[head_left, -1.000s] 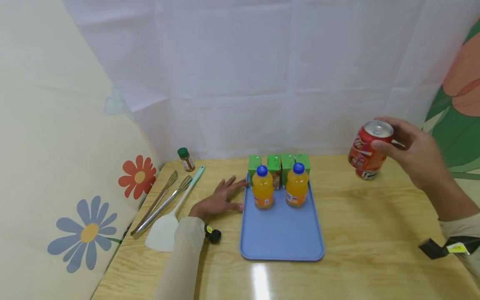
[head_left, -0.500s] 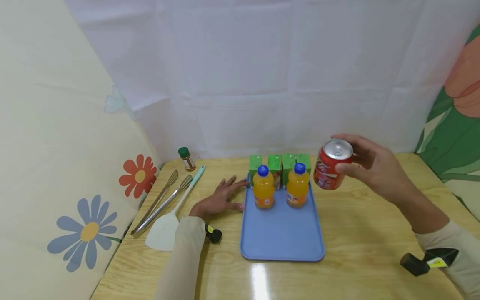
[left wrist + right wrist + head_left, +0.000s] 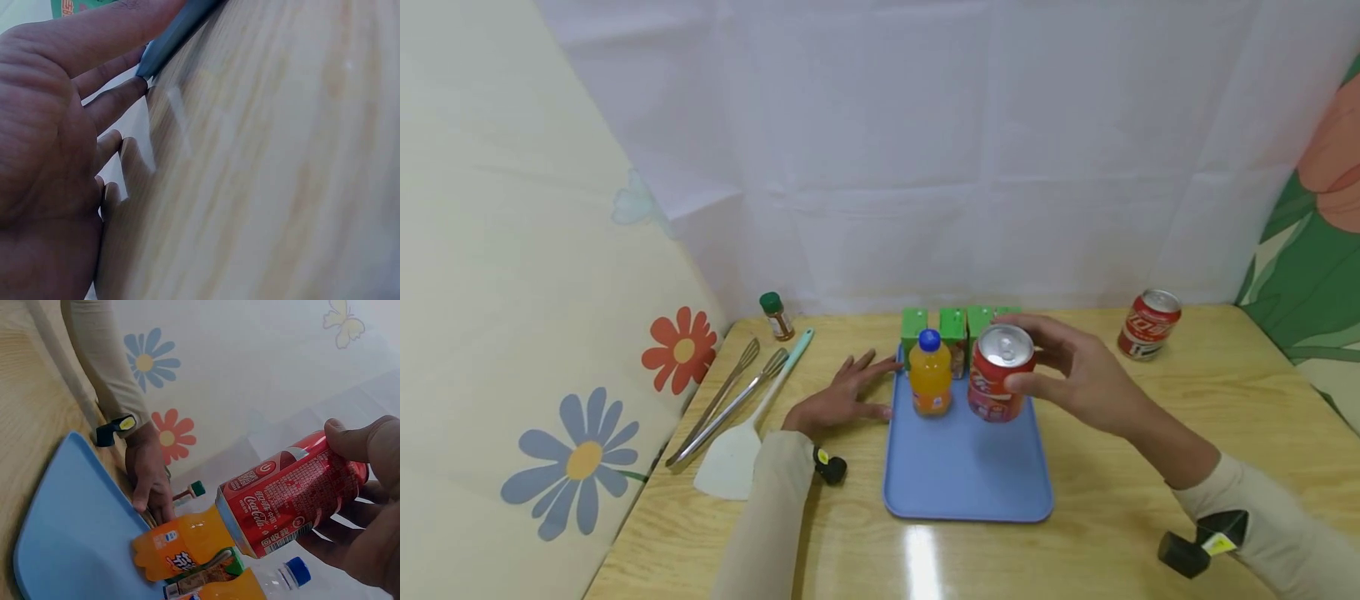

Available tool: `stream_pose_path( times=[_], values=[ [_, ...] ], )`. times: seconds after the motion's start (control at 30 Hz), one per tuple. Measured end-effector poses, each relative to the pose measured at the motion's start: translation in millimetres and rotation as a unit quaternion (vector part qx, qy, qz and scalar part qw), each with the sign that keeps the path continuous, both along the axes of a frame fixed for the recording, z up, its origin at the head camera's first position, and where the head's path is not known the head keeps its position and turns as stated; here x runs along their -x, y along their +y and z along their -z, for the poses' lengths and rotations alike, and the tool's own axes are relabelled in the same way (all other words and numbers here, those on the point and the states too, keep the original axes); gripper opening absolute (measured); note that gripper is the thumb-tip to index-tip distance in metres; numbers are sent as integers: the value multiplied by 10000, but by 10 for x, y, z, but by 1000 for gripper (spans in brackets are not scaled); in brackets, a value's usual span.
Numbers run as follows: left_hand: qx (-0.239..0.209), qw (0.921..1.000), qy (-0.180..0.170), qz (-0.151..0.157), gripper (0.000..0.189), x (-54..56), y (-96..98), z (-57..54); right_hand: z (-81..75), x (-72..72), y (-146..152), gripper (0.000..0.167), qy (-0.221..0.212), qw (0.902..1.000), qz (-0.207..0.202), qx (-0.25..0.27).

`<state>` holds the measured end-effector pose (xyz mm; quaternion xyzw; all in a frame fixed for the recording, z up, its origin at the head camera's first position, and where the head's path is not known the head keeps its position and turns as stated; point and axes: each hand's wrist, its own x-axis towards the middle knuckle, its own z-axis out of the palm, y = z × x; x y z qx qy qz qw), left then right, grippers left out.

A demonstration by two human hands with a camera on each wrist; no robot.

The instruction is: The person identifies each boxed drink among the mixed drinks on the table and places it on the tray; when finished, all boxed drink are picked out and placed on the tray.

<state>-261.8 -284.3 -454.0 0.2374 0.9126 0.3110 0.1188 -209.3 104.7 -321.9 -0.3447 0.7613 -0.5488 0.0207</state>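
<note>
My right hand point(image 3: 1082, 375) grips a red Coca-Cola can point(image 3: 294, 494) around its upper part and holds it upright over the blue tray point(image 3: 962, 487). In the head view the can hides the right-hand orange soda bottle. The other orange soda bottle point(image 3: 930, 375) stands on the tray to the can's left. Behind them is a row of green drink cartons point(image 3: 953, 329) at the tray's far end, partly covered by bottle, can and hand. My left hand point(image 3: 842, 400) lies on the table with fingers spread, its fingertips at the tray's left rim.
A second red can point(image 3: 1150, 325) stands at the back right of the table. To the left lie a white spatula point(image 3: 730, 458), a whisk point(image 3: 767, 367) and another metal utensil point(image 3: 741, 362). A small green-capped spice jar point(image 3: 777, 317) stands behind them.
My right hand has carried the can leftward and down from the table's back right to over the tray, uncovering the second can. The left hand stays in place.
</note>
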Motion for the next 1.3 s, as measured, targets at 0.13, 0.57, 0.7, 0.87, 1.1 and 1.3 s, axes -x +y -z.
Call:
stream_pose_path(
  times=[0.13, 0.57, 0.7, 0.87, 1.1, 1.3],
  values=[
    [29, 10000, 0, -12, 82, -10, 5, -7, 112, -17, -144, 56, -203, 9997, -164, 36],
    [58, 10000, 32, -33, 81, 6, 5, -31, 546, -64, -578, 60, -745, 9970, -190, -61],
    [81, 9999, 12, -63, 81, 4, -4, -20, 676, -67, -691, 59, -758, 9970, -106, -75],
    [72, 9999, -36, -101, 82, -9, -4, -3, 812, -81, -807, 61, -768, 9970, -10, -108],
    [25, 9998, -134, -151, 82, -15, 10, -10, 893, -95, -872, 63, -848, 9962, -67, -184],
    [20, 9999, -105, -114, 82, -14, -2, -13, 908, -78, -873, 63, -912, 9955, -163, -199]
  ],
)
